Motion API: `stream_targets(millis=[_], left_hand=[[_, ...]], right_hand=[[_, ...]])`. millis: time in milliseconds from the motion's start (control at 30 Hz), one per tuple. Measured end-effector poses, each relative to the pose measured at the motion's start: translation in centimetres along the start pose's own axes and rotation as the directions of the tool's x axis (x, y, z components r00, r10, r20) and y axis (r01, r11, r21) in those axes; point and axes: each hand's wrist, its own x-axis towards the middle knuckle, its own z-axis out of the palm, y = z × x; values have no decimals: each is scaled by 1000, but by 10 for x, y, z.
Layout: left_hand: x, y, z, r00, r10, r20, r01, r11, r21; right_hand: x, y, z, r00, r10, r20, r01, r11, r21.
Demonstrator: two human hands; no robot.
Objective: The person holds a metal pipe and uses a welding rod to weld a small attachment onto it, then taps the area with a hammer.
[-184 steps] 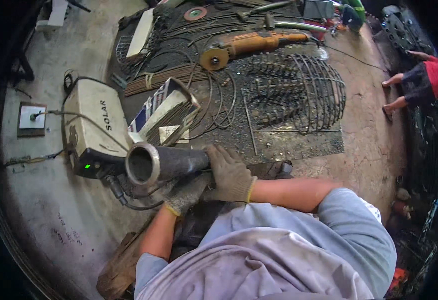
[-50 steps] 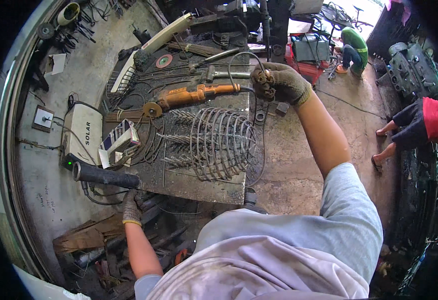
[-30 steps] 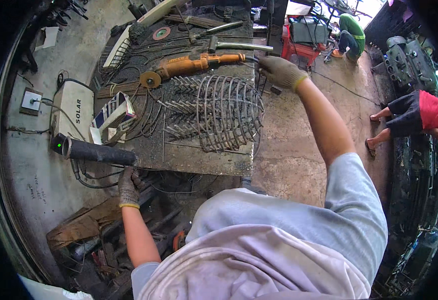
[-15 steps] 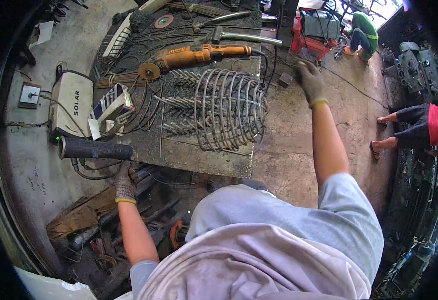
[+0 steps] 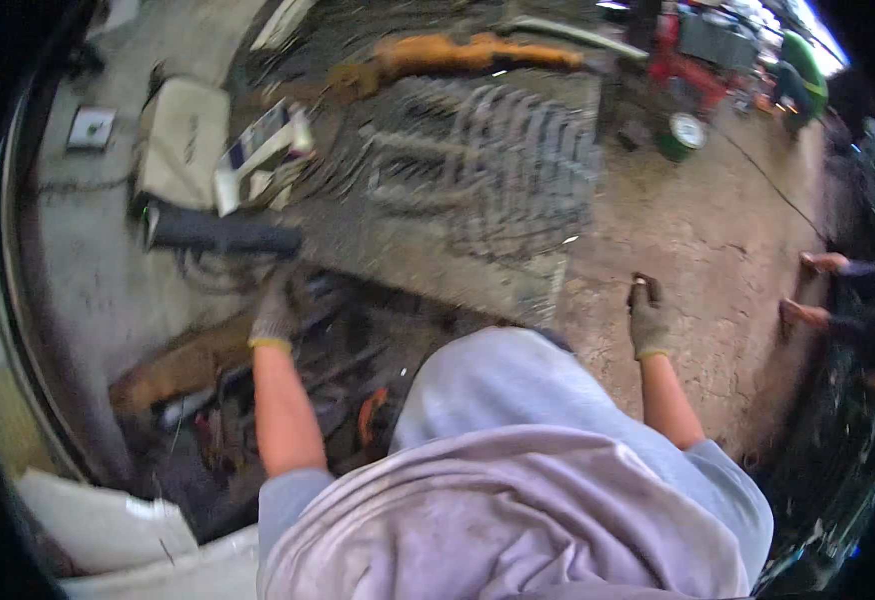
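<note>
My left hand [image 5: 276,308], in a grey knit glove, is at the near-left table edge, just below the right end of a dark pipe [image 5: 223,233]. Blur hides its fingertips, so I cannot tell whether it touches the pipe. Over the floor right of the table, my gloved right hand [image 5: 650,322] has its fingers drawn together. A small pale spot shows between its fingertips, too small to name. A rounded cage of bent metal bars [image 5: 533,165] lies on the worktable [image 5: 408,255]. Behind it rests an orange angle grinder [image 5: 458,53].
A cream machine case [image 5: 186,135] and an opened box [image 5: 266,140] stand left. A green round container [image 5: 682,136] sits on the floor near a red-framed machine [image 5: 693,62]. Two other people [image 5: 803,80] are at right. Scrap metal and wood lie below the table edge.
My right hand has drawn back toward me from beyond the table's right side, where the green container now shows. The whole view has shifted; my left hand stays by the pipe's end.
</note>
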Motion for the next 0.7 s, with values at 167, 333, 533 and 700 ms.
stream_targets(millis=[167,333,533,700], left_hand=[[52,6,-77,997,-37,68,15,956,294],[46,1,-61,970,58,236,-94,985,146],[84,-7,-84,882,71,467,-109,992,55],[88,-9,-75,855,37,518,-58,998,25]], right_hand=[[-46,-56,26,982,-173,-76,188,924,332],[-115,-150,43,768,-638,53,630,768,111],[-168,-227,140,520,-817,250,831,551,74],[-191,-256,227,599,-695,398,759,651,-6]])
